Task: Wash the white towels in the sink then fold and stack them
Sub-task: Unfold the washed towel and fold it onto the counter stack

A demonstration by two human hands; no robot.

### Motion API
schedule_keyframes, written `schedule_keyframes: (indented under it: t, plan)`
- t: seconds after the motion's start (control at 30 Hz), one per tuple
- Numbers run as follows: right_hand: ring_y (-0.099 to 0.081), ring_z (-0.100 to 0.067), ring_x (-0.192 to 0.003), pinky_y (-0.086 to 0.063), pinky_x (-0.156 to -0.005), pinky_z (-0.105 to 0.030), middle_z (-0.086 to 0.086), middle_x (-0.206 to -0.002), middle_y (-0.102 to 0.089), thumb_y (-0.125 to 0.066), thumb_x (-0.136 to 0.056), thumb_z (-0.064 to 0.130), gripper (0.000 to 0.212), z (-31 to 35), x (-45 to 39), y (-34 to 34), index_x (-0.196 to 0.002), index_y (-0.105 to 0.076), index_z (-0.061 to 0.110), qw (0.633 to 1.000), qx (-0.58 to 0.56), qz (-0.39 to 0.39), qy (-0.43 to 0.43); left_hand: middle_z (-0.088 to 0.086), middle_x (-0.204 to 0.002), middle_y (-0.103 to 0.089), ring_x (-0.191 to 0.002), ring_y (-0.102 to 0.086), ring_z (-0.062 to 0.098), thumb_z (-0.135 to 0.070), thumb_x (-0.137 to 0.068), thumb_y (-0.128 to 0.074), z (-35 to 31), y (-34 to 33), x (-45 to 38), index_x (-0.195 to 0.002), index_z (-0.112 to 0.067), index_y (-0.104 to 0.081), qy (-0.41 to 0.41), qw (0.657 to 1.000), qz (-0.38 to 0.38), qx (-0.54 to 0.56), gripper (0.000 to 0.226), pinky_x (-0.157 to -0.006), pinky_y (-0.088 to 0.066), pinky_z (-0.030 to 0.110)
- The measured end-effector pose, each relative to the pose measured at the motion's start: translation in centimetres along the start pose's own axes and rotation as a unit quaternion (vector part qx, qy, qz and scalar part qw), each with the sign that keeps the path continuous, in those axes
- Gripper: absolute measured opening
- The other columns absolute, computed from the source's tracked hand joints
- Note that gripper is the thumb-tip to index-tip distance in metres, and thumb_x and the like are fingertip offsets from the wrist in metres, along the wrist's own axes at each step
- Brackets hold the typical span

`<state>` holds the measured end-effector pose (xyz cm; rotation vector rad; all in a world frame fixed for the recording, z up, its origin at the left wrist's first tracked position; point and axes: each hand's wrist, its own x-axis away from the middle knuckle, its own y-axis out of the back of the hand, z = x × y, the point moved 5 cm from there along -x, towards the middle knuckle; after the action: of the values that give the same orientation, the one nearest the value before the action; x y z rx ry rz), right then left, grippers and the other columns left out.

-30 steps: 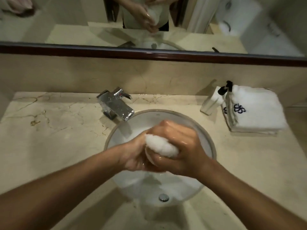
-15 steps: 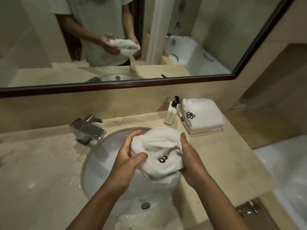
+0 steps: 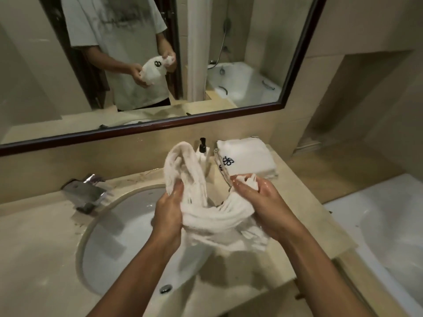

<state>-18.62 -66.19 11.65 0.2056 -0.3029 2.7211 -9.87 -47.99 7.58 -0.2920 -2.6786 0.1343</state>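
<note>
A wet white towel (image 3: 212,218) hangs twisted between both hands above the right side of the round white sink (image 3: 109,227). My left hand (image 3: 168,212) grips one bunched part, with a loop of cloth rising above it. My right hand (image 3: 263,200) pinches a corner of the same towel between thumb and fingers. Both hands are wet. A stack of folded white towels (image 3: 247,159) with a dark emblem lies on the counter behind my right hand.
A chrome tap (image 3: 85,192) stands at the sink's back left. A soap dispenser (image 3: 202,152) with a black pump stands between the held towel and the stack. A mirror (image 3: 146,65) covers the wall. A white bathtub (image 3: 384,236) lies right of the beige counter (image 3: 39,248).
The towel went from a tight ball squeezed in both hands to a loosened, stretched-out twist. My hands have moved apart, and the view has turned to the right.
</note>
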Motion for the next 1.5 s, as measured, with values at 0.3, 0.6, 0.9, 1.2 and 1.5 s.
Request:
schedule_keyframes:
  t: [0.3, 0.6, 0.9, 1.2, 1.5]
  plan:
    - [-0.069, -0.031, -0.092, -0.056, -0.091, -0.053, -0.018, -0.097, -0.069, -0.073, -0.088, 0.036, 0.036, 4.2, 0.1, 4.5, -0.105, -0.057, 0.009, 0.980, -0.182, -0.059, -0.055, -0.004, -0.137, -0.056, -0.107, -0.068, 0.017, -0.035, -0.102, -0.049, 3.6, -8.7, 3.8, -0.140, -0.038, -0.036, 0.009, 0.995, 0.080, -0.050, 0.040, -0.082, -0.055, 0.028]
    - [-0.071, -0.036, -0.100, -0.054, -0.098, -0.053, -0.023, -0.106, -0.074, -0.076, -0.081, 0.021, 0.018, 6.6, 2.1, 4.4, -0.081, -0.079, 0.004, 0.955, -0.276, 0.026, -0.107, -0.025, -0.144, -0.047, -0.127, -0.052, -0.003, -0.071, -0.064, -0.077, -1.3, -13.6, 9.0, -0.149, -0.054, -0.016, -0.244, 0.927, 0.206, -0.195, 0.106, -0.099, -0.051, 0.029]
    - [-0.070, -0.027, -0.082, -0.061, -0.065, -0.041, -0.025, -0.102, -0.064, -0.069, -0.091, 0.000, 0.024, 8.4, 1.1, 7.0, -0.105, -0.051, 0.005, 0.966, 0.206, -0.036, 0.155, -0.006, -0.100, -0.075, -0.095, -0.068, 0.007, -0.013, -0.098, -0.050, -3.9, -14.1, 4.8, -0.113, -0.021, -0.069, -0.298, 0.899, 0.238, -0.216, 0.026, -0.082, -0.049, 0.021]
    - [-0.050, 0.001, -0.102, -0.045, -0.080, -0.017, 0.013, -0.123, -0.044, -0.084, -0.072, 0.052, 0.077, 11.1, 1.0, 7.3, -0.136, -0.039, 0.049, 0.802, 0.553, 0.070, 0.213, 0.016, -0.102, -0.071, -0.093, -0.067, 0.019, -0.031, -0.106, -0.039, -7.4, -14.7, 2.8, -0.103, -0.003, -0.068, -0.230, 0.873, 0.363, -0.231, 0.040, -0.085, -0.051, 0.035]
    - [-0.053, -0.021, -0.077, -0.038, -0.065, -0.037, -0.008, -0.085, -0.059, -0.065, -0.090, 0.037, 0.031, 12.5, 0.0, 8.3, -0.087, -0.060, 0.007, 0.866, 0.442, 0.009, 0.232, 0.004, -0.074, -0.049, -0.067, -0.044, 0.018, -0.037, -0.104, -0.046, -10.3, -15.7, 1.5, -0.086, 0.009, -0.054, -0.320, 0.815, 0.337, -0.348, 0.050, -0.063, -0.036, 0.034]
